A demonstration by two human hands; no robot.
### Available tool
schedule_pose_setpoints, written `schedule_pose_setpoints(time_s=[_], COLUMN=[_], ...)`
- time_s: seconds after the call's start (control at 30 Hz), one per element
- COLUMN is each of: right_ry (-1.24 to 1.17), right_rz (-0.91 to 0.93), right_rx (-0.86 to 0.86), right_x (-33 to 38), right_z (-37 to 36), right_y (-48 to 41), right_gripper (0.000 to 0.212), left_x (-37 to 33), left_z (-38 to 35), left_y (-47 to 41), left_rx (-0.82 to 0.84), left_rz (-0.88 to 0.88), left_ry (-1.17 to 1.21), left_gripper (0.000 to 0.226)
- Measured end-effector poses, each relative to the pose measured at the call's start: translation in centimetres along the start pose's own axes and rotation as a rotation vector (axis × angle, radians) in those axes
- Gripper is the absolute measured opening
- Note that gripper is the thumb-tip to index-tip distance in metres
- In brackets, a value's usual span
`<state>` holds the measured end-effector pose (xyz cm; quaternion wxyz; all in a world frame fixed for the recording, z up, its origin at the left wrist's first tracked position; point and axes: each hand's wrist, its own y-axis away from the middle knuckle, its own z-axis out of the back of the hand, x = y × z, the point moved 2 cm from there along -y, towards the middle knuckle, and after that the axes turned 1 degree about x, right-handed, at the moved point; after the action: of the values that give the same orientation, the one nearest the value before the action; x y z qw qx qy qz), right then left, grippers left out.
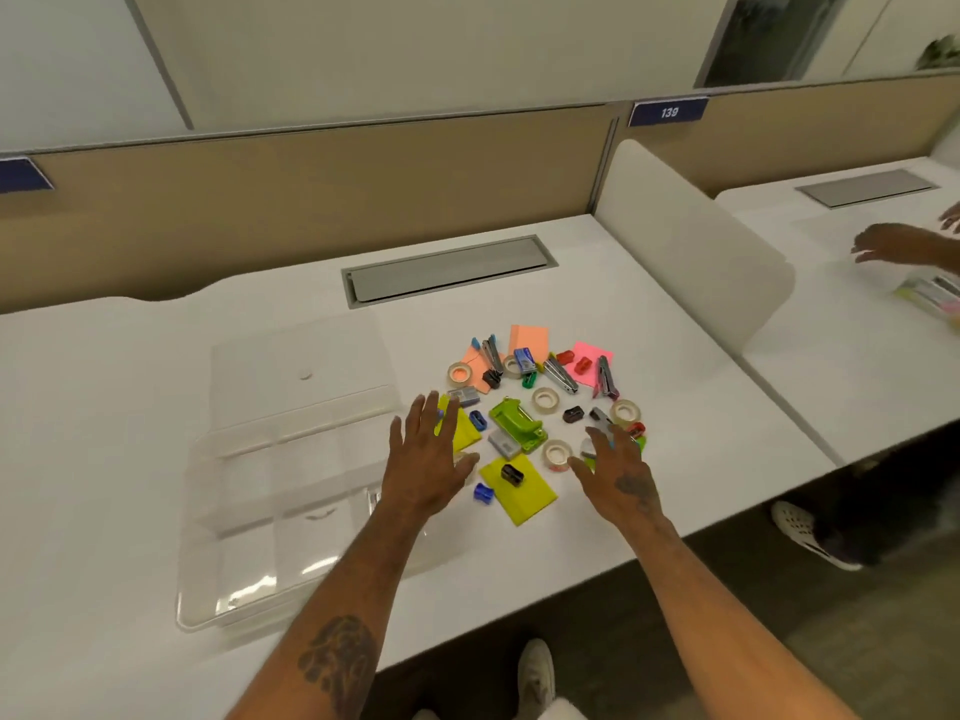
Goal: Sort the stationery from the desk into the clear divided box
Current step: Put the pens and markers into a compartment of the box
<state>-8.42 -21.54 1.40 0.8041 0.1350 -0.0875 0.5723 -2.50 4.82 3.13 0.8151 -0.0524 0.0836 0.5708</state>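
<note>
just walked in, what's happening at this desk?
A person is about to sort a pile of stationery into a clear divided box that sits to its left with the lid open. Both hands are spread open over the near edge of the pile, left hand and right hand, holding nothing. The compartments that show look empty, so sorting hasn't started.

On the worktop (675, 397), the divided box (291, 517) lies at left with its lid (301, 371) behind it, the scattered stationery (540, 407) at right, and a recessed cable hatch (449, 270) farther back.
</note>
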Motion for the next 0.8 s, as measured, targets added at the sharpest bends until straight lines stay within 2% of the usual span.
schedule_pose_setpoints(time_s=[0.17,0.3,0.47,0.6,0.8], right_ry=[-0.031,0.067,0.150,0.206,0.233], right_rz=[-0.016,0.015,0.074,0.103,0.116], right_rx=[0.022,0.079,0.106,0.157,0.183], right_x=[-4.0,-5.2,-5.5,-5.8,-6.5], right_z=[1.2,1.3,0.9,0.0,-0.8], right_y=[-2.1,-4.8,-7.8,-9.4,-11.2], right_gripper=[0.058,0.052,0.042,0.045,0.037], left_x=[-4.2,-7.8,-11.0,-12.5,-14.1], left_z=[-1.1,-2.1,-3.4,-3.7,-4.2], left_y=[-3.9,-7.5,-12.0,-15.5,-19.5], left_rx=[0.055,0.100,0.141,0.137,0.164], left_rz=[-0.035,-0.074,-0.133,-0.183,-0.275], left_ry=[-0.010,-0.014,-0.057,-0.128,-0.212], left_gripper=[0.080,0.078,0.068,0.056,0.061])
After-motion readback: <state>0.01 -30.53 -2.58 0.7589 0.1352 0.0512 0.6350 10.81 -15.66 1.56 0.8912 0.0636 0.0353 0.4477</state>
